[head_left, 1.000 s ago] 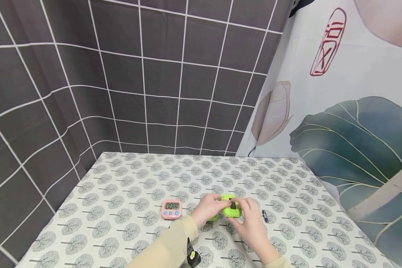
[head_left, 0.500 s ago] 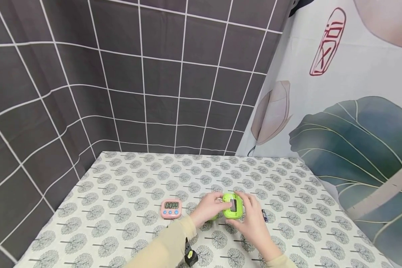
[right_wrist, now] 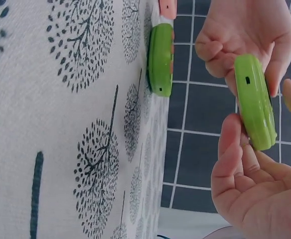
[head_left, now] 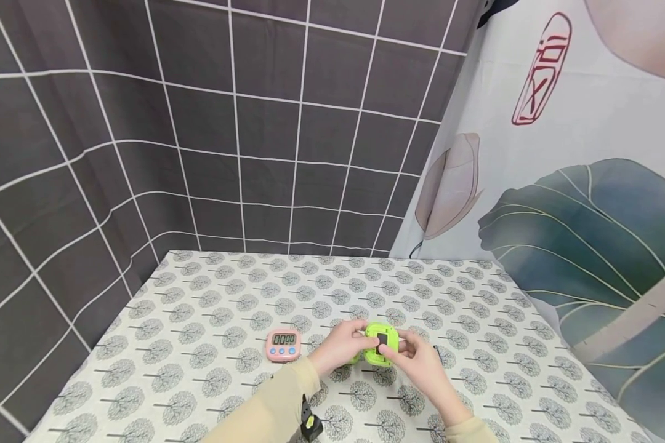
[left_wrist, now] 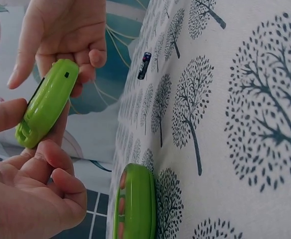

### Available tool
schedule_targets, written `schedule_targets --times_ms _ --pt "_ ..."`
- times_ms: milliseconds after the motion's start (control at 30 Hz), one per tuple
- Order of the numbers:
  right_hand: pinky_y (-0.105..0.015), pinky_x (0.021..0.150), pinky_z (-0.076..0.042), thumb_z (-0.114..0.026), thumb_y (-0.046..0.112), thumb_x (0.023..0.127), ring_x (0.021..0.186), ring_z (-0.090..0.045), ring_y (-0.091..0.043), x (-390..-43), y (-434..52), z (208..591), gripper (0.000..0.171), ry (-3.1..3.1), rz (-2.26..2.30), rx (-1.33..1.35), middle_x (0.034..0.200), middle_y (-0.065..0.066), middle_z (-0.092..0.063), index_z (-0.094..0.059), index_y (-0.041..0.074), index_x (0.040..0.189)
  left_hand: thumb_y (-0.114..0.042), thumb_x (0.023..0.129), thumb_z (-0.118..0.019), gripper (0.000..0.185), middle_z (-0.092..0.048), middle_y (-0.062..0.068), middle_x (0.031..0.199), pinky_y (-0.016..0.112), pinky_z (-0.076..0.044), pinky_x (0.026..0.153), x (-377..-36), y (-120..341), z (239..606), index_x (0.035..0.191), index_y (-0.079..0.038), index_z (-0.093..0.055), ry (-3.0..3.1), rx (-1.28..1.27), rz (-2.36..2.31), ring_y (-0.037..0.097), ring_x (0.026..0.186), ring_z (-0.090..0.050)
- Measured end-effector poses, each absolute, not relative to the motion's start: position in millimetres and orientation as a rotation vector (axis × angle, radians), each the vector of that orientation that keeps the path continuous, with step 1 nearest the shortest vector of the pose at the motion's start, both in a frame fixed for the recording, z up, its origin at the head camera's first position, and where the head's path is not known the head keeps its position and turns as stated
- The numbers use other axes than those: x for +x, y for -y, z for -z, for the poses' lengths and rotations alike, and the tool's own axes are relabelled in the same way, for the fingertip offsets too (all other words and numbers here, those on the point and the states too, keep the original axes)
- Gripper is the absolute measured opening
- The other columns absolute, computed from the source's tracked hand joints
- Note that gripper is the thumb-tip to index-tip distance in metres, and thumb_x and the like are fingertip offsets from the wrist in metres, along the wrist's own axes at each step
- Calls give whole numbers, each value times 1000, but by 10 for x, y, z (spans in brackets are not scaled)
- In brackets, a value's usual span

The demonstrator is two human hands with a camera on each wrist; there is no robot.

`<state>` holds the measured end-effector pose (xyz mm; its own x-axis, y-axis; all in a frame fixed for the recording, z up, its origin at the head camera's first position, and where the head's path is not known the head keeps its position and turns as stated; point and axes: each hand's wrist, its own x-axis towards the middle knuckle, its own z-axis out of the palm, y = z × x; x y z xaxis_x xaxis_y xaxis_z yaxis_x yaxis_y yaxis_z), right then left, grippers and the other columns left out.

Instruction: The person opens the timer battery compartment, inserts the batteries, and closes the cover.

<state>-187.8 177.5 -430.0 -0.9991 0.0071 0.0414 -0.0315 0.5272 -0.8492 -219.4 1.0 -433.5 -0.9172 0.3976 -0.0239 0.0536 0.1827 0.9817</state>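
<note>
A lime-green kitchen timer (left_wrist: 51,104) is held above the table, its back with a dark panel turned up toward the head camera. My left hand (head_left: 342,346) pinches its left side, thumb on the back and fingers beneath. From the other side, my right hand (head_left: 422,364) holds it with fingers curled behind the case; in the right wrist view its thumb stands off the timer's back. A second green timer (right_wrist: 160,59) lies on the table under the left hand, mostly hidden in the head view. To the left sits a pink timer (head_left: 282,345) reading 00:00.
A small dark battery (left_wrist: 144,65) lies on the cloth beyond the right hand, nearly covered by it in the head view. The tree-patterned tablecloth (head_left: 210,344) runs back to a dark grid curtain (head_left: 266,129), with a leaf-print curtain (head_left: 582,234) on the right.
The right fingers and thumb have shifted on the held timer, from its top and bottom edges to its right side. The timer has tilted and moved slightly left; the left hand keeps its pinch.
</note>
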Motion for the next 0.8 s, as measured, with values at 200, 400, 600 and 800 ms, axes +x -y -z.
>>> schedule_targets --times_ms 200,400,600,800 --pt "-25 57 -51 -73 26 82 65 -62 -18 -1882 -1789 4314 44 2698 -1646 -24 77 -5 -68 -62 -6 110 -17 88 -65 28 -68 1 80 23 -45 55 -2177 6 4351 114 -6 -63 -2151 440 -1815 11 58 -51" --pt "-28 56 -50 -71 25 84 59 -59 -18 -1895 -1839 4339 35 2686 -1752 25 75 -6 -69 -64 -4 103 -20 87 -65 29 -66 0 77 24 -45 57 -2166 3 4338 113 -7 -63 -2158 443 -1810 13 59 -50" --pt "-28 68 -54 -66 18 88 65 -63 -16 -1936 -1923 4348 37 2644 -1955 175 88 -15 -70 -60 -10 112 -21 86 -66 30 -65 0 78 29 -49 63 -2174 0 4340 113 -6 -64 -2167 415 -1808 14 64 -53" --pt "-28 68 -56 -63 15 90 65 -64 -13 -1957 -1988 4378 39 2648 -2012 329 92 -17 -70 -58 -13 115 -18 86 -66 28 -62 -1 74 21 -43 58 -2168 10 4345 110 -4 -65 -2162 413 -1802 10 61 -50"
